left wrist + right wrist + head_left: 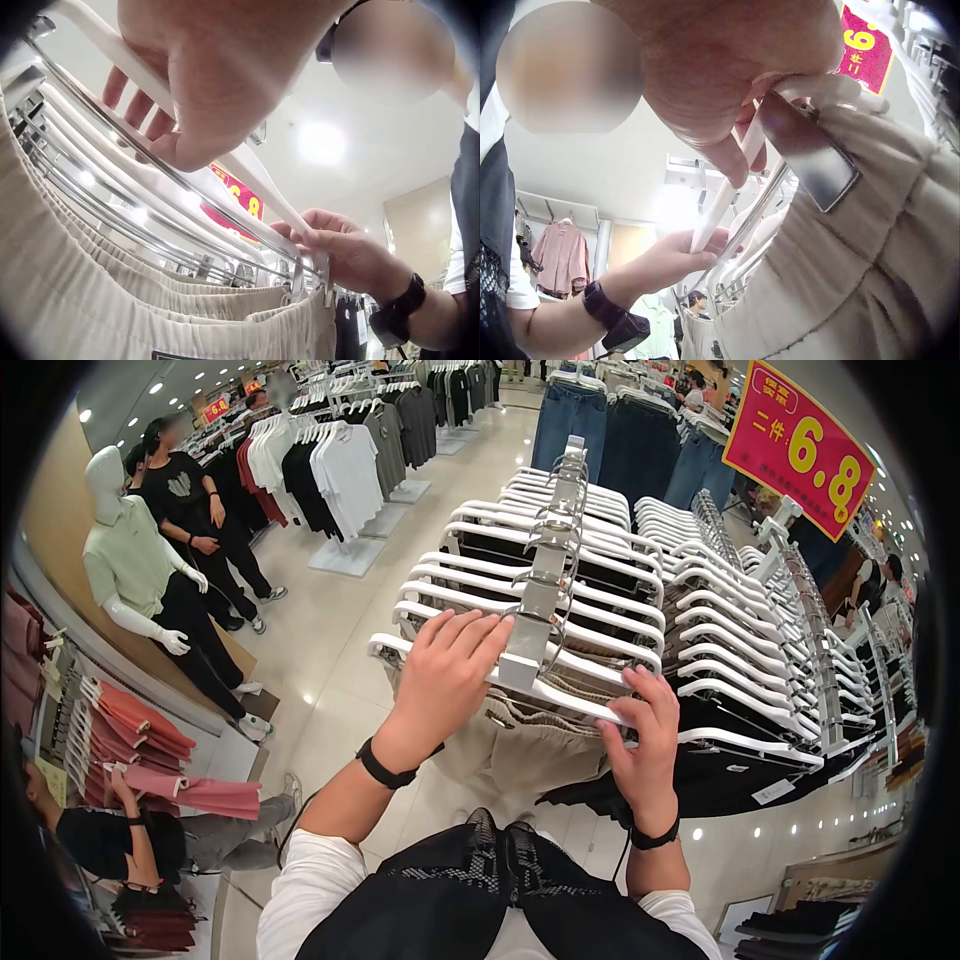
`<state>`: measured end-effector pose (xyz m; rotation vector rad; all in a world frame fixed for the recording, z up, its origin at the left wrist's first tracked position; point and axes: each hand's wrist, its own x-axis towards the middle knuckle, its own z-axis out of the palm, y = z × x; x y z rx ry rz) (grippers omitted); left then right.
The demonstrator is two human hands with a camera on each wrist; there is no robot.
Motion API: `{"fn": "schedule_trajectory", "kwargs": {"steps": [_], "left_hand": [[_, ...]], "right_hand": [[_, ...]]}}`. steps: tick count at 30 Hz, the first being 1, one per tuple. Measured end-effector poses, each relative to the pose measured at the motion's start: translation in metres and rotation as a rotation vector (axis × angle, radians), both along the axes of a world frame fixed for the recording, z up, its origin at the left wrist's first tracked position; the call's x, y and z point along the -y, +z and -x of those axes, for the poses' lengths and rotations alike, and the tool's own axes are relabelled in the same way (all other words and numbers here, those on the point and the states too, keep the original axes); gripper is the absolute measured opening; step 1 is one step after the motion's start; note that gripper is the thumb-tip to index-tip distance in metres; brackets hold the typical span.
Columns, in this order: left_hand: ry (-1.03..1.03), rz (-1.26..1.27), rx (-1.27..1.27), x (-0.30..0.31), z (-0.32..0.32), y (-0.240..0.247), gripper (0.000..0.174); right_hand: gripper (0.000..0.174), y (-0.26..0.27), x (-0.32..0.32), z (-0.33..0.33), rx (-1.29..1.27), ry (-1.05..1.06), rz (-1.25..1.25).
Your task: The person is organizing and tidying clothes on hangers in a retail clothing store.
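White clip hanger (575,703), bearing beige elastic-waisted bottoms (550,755), hung crosswise before me at the metal rail (541,600)'s near end, my left hand (450,672) curled round its left half, my right hand (645,745) pinching its right end.

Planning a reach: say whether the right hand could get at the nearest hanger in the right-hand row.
Probably yes: the nearest hanger hangs beside the right hand, nothing visibly between, though its grip is on another hanger.
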<state>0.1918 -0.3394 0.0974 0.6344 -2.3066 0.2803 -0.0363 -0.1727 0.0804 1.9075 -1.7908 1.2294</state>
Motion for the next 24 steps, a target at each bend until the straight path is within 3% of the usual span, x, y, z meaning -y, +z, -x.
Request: {"fn": "schedule_trajectory", "kwargs": {"steps": [24], "left_hand": [[0.013,0.022,-0.020,0.0024,0.0040,-0.0055,0.055]], "right_hand": [[0.024,0.0011,0.0001,-0.0008,-0.053,-0.004,0.027]]}}
